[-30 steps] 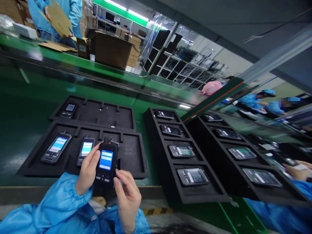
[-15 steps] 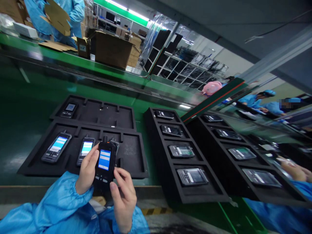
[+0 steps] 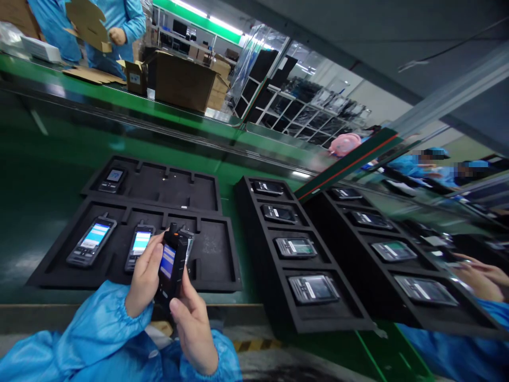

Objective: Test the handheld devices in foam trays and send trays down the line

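Note:
A black handheld radio (image 3: 170,268) with a lit blue screen, a stubby antenna and an orange button on top is held up, turned so its side edge shows. My left hand (image 3: 145,276) grips its left side. At its lower right edge, my right hand (image 3: 194,323) has thumb and fingers closed on it. Behind lies a black foam tray (image 3: 214,249) with a lit radio (image 3: 92,240) at the left and another radio (image 3: 140,244) beside it. A further radio (image 3: 190,239) in that tray is mostly hidden by the held one.
Another foam tray (image 3: 175,185) behind holds one radio (image 3: 113,179). To the right, a deep black foam tray (image 3: 274,276) and a similar tray (image 3: 334,249) hold several devices. A co-worker's hands (image 3: 481,278) are at far right. Across the line, a person handles cardboard (image 3: 89,24).
The held radio has been turned, so its screen faces left and its right side shows. My right hand has shifted left and closed on the lower edge.

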The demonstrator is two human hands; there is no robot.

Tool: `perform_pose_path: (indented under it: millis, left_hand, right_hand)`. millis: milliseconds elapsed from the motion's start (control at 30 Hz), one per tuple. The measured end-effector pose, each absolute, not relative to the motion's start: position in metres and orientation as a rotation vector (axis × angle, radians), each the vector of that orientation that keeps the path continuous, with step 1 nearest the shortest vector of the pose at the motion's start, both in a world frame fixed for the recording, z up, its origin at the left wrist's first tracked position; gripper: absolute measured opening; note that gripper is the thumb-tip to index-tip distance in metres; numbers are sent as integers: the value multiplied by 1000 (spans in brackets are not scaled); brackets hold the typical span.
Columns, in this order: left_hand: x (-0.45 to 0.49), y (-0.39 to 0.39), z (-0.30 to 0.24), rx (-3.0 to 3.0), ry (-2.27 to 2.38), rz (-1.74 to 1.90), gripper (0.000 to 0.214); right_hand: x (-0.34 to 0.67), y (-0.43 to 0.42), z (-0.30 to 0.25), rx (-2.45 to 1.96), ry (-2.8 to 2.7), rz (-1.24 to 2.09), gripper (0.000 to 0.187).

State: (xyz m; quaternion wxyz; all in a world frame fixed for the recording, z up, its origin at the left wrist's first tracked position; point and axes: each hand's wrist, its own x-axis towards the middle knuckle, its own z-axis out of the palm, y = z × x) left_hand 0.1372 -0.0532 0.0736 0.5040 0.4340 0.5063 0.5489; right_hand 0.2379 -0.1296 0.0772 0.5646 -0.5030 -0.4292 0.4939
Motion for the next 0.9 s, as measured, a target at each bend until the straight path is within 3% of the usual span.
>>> perform_pose_path:
  millis: [100, 233, 433, 600, 900]
  left_hand:
    - [136, -52, 81, 1075, 1189, 1247, 52]
    - [129, -48, 87, 1114, 1049, 1033, 61]
    - [106, -48, 86, 1182, 722, 750, 104]
    - [109, -54, 91, 1168, 667, 704, 107]
    - [118, -56, 94, 1125, 708, 734, 98]
  right_hand:
    - [241, -128, 81, -955, -903, 1462, 69]
    - [247, -126, 83, -907, -811, 1454, 77]
    - [250, -128, 72, -940, -771, 1402, 70]
    - [250, -127, 67, -931, -878, 1310, 61]
    - [251, -128, 62, -1010, -965, 1258, 65]
